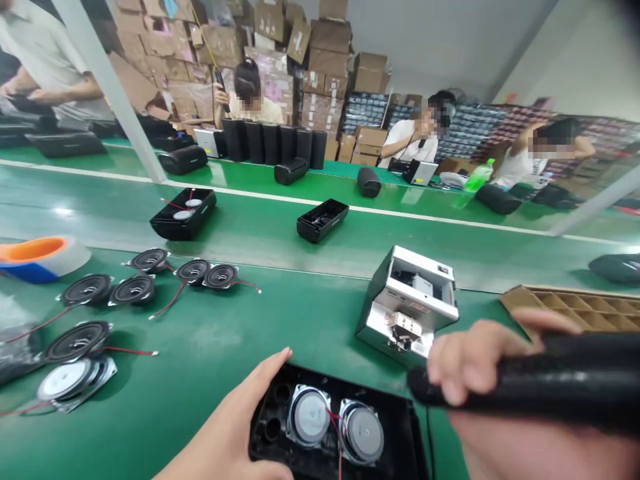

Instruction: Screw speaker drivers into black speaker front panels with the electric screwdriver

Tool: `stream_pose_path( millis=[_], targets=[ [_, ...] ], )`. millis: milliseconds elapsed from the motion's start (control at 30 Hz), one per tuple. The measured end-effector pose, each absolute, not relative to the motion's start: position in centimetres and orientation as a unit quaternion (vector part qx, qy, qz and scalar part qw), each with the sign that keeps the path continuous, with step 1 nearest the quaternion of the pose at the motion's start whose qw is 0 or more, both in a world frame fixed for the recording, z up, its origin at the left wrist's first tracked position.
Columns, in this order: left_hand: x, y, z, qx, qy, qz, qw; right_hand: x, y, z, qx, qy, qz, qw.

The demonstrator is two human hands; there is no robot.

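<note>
My left hand point(245, 427) grips the left side of a black speaker housing point(400, 427), its thumb and fingers spread around the edge. Inside the open housing sit two round speaker drivers point(311, 416) with silver backs and red wires. My right hand point(480, 367) is closed around a black electric screwdriver point(560, 377), held nearly level above the housing's right side and blurred at the near end. A dark cord hangs beside the housing. Just beyond stands a silver and black screw feeder point(415, 300).
Loose speaker drivers point(133, 289) with red wires lie at the left, near a tape roll point(37, 250). A divided cardboard box point(575, 307) is at the right. Open housings point(323, 220) sit on the green line point(250, 230). Across it, several people work by finished speakers point(265, 143).
</note>
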State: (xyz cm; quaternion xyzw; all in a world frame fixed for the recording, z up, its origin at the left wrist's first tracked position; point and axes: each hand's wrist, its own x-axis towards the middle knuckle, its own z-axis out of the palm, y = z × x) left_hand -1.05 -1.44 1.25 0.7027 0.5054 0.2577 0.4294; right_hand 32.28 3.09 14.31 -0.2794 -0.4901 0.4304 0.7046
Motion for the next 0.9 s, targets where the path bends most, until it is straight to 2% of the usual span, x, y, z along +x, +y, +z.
stream_pose_path(
  millis=[100, 200, 767, 900],
  targets=[
    [0.0, -1.4, 1.0, 0.706, 0.509, 0.265, 0.416, 35.0, 6.6, 15.8, -0.287, -0.537, 0.323, 0.725],
    [1.3, -1.2, 0.7, 0.717, 0.5, 0.26, 0.411, 35.5, 9.5, 15.5, -0.308, -0.528, 0.29, 0.736],
    [2.5, -1.0, 0.4, 0.733, 0.483, 0.26, 0.402, 33.9, 10.4, 14.1, -0.351, -0.538, 0.32, 0.696],
    [2.7, -1.0, 0.8, 0.744, 0.472, 0.264, 0.393, 34.3, 9.5, 13.5, -0.357, -0.535, 0.367, 0.672]
  ],
)
